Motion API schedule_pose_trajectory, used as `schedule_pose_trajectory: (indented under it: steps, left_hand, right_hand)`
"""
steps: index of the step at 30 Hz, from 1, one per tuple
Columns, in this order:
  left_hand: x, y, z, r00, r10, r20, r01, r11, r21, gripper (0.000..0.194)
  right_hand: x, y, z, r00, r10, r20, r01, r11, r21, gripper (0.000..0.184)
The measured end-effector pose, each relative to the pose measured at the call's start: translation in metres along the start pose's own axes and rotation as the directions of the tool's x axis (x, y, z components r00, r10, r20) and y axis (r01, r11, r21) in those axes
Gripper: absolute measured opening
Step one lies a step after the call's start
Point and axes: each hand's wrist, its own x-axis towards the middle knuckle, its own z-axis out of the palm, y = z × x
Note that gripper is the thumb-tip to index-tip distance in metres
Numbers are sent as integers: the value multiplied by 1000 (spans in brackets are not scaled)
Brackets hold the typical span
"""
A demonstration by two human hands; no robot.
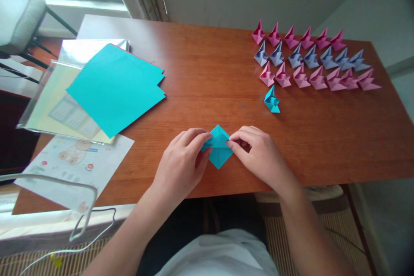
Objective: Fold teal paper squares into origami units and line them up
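Observation:
Near the table's front edge, a small folded square of turquoise origami paper (219,155) is turned so that one corner points toward me. My left hand (187,155) pinches its left corner between thumb and fingers. At the opposite corner, the thumb and forefinger of my right hand (257,148) are closed on the paper. Creases cross the paper's middle. A finished turquoise origami figure (272,100) with pointed tips sits on the table just beyond my right hand.
Rows of dark pink (291,39), lilac (295,57) and light pink origami figures (301,76) stand at the back right. Turquoise sheets (119,90) lie on a clear plastic folder (42,103) at the left, beside a printed sheet (106,161). A white cable (77,248) hangs at the lower left.

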Motion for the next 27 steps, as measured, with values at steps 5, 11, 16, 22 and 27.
schedule_pose_trajectory:
  steps: [5, 11, 16, 22, 27]
  left_hand:
    - [7, 6, 6, 999, -7, -41, 10, 998, 59, 23]
    - [6, 8, 8, 999, -17, -41, 20, 997, 75, 21]
    - [6, 9, 9, 999, -10, -40, 14, 996, 83, 20]
    - [7, 12, 10, 999, -28, -38, 31, 995, 96, 18]
    - [7, 12, 10, 999, -22, -40, 26, 994, 104, 19]
  right_hand:
    - [1, 1, 3, 1000, 16, -19, -17, 1000, -16, 21]
    - [1, 1, 5, 999, 25, -38, -26, 1000, -4, 17]
    - [2, 0, 7, 997, 30, -71, -27, 999, 40, 6]
    - [3, -1, 7, 997, 47, -68, -43, 998, 52, 12]
    - [4, -1, 7, 997, 48, -57, -45, 998, 47, 14]
